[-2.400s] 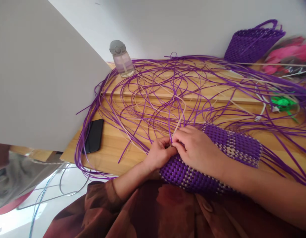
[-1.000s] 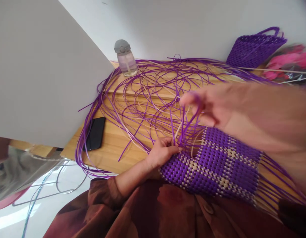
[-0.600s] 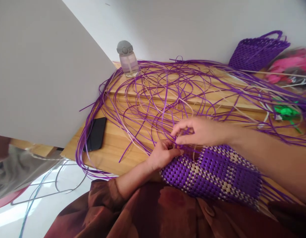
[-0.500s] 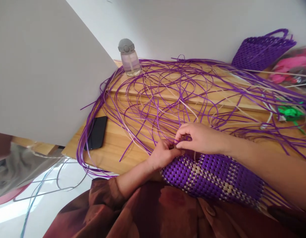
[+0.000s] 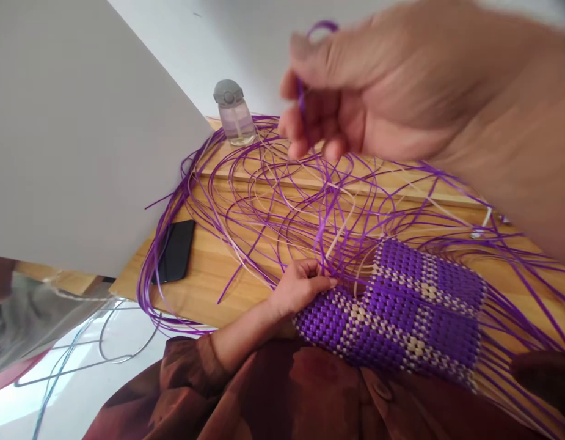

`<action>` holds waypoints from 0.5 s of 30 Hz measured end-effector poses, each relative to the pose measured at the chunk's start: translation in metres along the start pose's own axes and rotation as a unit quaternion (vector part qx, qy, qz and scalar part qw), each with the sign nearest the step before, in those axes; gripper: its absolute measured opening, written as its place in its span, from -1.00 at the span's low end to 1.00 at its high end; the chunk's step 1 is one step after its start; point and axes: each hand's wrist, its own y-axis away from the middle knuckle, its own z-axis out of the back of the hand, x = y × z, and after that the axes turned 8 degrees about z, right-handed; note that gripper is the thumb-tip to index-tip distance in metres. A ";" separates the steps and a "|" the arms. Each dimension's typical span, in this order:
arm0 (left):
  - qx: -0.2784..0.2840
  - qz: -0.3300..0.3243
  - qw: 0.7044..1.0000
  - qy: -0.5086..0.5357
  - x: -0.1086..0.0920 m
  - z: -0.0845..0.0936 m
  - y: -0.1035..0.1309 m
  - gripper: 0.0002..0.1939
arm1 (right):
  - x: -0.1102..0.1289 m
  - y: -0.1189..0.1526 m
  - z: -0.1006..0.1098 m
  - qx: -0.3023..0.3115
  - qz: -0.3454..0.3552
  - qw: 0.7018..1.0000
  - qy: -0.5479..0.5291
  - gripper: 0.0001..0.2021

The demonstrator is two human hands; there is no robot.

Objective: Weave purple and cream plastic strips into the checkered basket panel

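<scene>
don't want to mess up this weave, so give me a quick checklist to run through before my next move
1. Left hand pinching at the edge of the woven piece: ok.
2. Right hand has hold of a purple strand: ok, though blurred.
3. Stitch at the left fingertips tight: cannot tell, the fingers cover it.
4. Loose strands untangled: not ok, they loop and cross all over the table.
5. Phone clear of strands: not ok, some cross its left side.
6. Bottle standing upright: ok, but strands lie right by its base.
</scene>
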 end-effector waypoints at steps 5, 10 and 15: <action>0.039 -0.054 0.998 -0.022 0.004 0.005 -0.005 -0.78 | -0.065 0.032 -0.032 0.279 -0.086 0.934 0.205 -0.78; 0.026 -0.086 0.996 -0.006 0.007 0.007 -0.008 -0.76 | -0.095 0.052 -0.042 0.286 -0.128 0.923 0.223 -0.64; 0.029 -0.051 0.998 -0.022 0.006 0.006 -0.006 -0.80 | -0.096 0.055 -0.047 0.235 -0.113 0.880 0.397 -0.92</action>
